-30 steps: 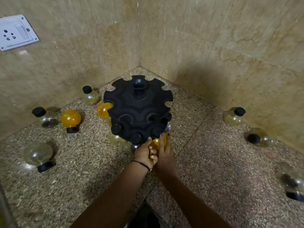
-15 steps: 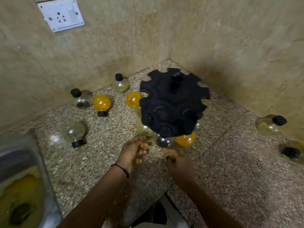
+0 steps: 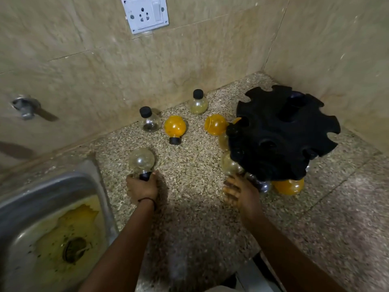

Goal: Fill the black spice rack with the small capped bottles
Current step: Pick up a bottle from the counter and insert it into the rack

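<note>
Rack (image 3: 282,133): black, in counter (image 3: 189,228) corner; orange bottle (image 3: 289,186) hangs under front edge.
Left hand (image 3: 142,187): grasps clear bottle (image 3: 141,162) by its cap (image 3: 145,176), beside sink (image 3: 63,182).
Right hand (image 3: 242,191): released, fingers spread, just before rack.
Loose bottle (image 3: 197,102): upright, yellowish dregs, by wall (image 3: 105,70).
Sink: murky yellow water.

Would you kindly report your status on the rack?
Left hand grips clear bottle by its cap. Right hand open beside rack. Orange bottle stands cap-down behind, not in the way.
</note>
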